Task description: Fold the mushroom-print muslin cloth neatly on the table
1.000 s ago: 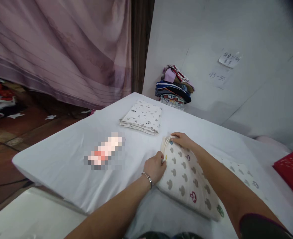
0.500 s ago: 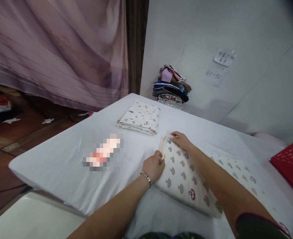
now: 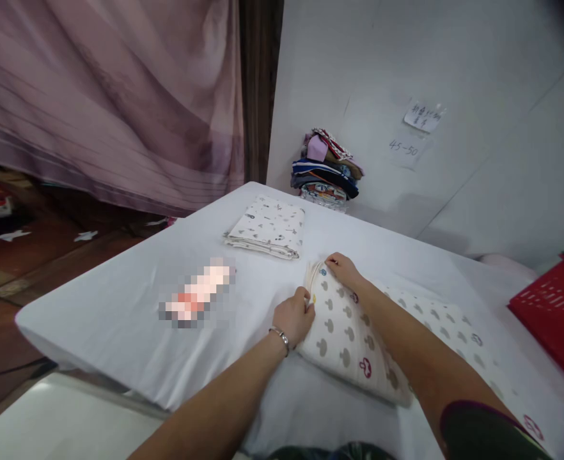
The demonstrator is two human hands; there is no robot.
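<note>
A white mushroom-print cloth [image 3: 332,329], folded in layers, is held slightly raised off the table on its left side. My left hand [image 3: 295,315] pinches its left edge, thumb and fingers closed on the layers. At the far corner my right hand [image 3: 343,271] grips the same edge, its fingers bent over the fabric. More of the mushroom-print fabric [image 3: 447,329] lies spread to the right, partly hidden behind my right forearm. Beyond my hands rests a folded white cloth [image 3: 268,225] with a small scattered print.
A white-covered table [image 3: 119,306] bears the cloths. On its left lies a pixelated item [image 3: 198,294] I cannot make out. A pile of folded clothes [image 3: 327,167] stands by the wall at the back. To the right is a red basket [image 3: 550,313]; a pink curtain [image 3: 119,96] hangs at left.
Both hands keep their hold on the cloth's left edge. The folded part and my right arm have shifted slightly left in view, as the camera view moves a little.
</note>
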